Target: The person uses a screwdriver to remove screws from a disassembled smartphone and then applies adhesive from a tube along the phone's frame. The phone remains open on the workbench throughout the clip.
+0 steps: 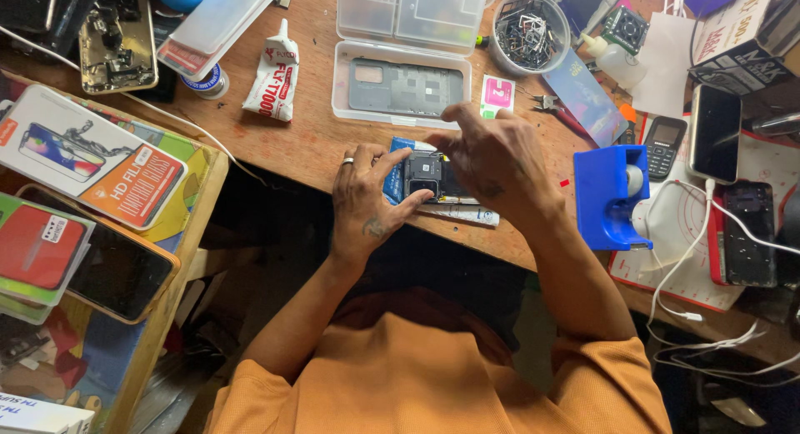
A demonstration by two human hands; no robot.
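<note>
Right at the near edge of the wooden workbench (292, 142), both hands close on an opened smartphone (427, 177) lying with its back cover off and its dark internals and camera block facing up. The left hand (367, 202), a ring on one finger, pinches the phone's left end between thumb and curled fingers, seemingly to keep it from sliding while the other hand works. The right hand (497, 160) hovers over the phone's right part with fingers half spread and bent downward; whether its fingertips grip a small part or tool cannot be told, since the hand hides them.

The phone rests on a blue-and-white packet or card, probably as a pad. Its long axis runs left to right, roughly parallel to the bench edge, with the camera end toward the left hand; the other end is covered.

Just beyond lies a clear plastic case (402, 88) holding a grey phone back panel, likely kept within reach. A white glue tube (275, 75) sits to the left, a round tub of small metal parts (530, 31) behind, and a blue tape dispenser (611, 196) to the right, near a small keypad phone (664, 146).
</note>
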